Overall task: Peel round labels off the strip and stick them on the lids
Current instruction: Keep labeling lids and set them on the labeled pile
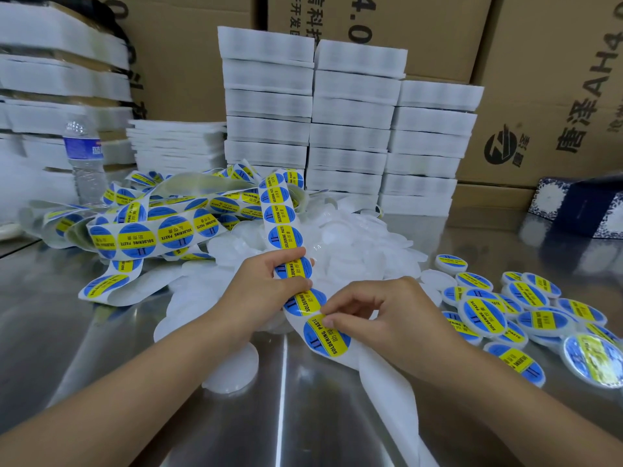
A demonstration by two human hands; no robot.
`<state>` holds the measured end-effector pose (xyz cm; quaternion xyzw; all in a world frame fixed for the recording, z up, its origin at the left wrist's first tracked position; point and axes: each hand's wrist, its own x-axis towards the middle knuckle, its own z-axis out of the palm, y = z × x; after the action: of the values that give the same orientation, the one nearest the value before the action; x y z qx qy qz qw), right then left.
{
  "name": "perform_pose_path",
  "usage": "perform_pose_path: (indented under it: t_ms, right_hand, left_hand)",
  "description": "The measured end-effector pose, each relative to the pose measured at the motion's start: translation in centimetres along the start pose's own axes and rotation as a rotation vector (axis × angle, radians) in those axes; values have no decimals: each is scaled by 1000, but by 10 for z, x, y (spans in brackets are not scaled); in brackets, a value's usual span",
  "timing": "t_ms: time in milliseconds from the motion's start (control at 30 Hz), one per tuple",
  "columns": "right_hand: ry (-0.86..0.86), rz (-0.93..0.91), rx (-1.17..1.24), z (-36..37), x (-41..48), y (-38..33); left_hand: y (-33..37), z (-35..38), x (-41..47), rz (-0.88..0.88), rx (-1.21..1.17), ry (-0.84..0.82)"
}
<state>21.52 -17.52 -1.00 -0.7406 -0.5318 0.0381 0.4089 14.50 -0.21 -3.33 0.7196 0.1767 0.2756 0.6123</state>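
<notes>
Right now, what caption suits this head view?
The left hand holds the label strip; the right hand pinches a round label.

even, bright light is falling from overhead with a cool white cast. the steel worktop [67, 348] is glaring: a thin bright streak is running toward the camera between the forearms, and soft reflections of the white stacks [350, 129] and the cardboard boxes [556, 96] are smearing across it. shadows are lying faint and soft-edged under the left hand [266, 288] and the right hand [387, 311]. the centre is showing sharp, with the print on the strip [279, 210] and on the label [325, 335] reading clearly. toward the edges the wide lens is bending straight lines, the boxes are leaning, and the water bottle [84, 156], the left stacks [60, 79] and the far-right lids [593, 362] are blurring.
</notes>
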Motion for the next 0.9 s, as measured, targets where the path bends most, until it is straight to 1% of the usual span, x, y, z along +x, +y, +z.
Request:
perform_pose_path:
  t_ms: [300, 600, 900]
  right_hand:
    - [-22, -39, -39, 2, 1, 3]
    - [-49, -49, -22, 2, 2, 4]
    - [-158, -25, -86, 1, 1, 1]
  left_hand:
    - [-1, -1, 1, -15, 7, -1]
    - [-1, -1, 1, -13, 21, 4]
    - [1, -1, 0, -17, 62, 13]
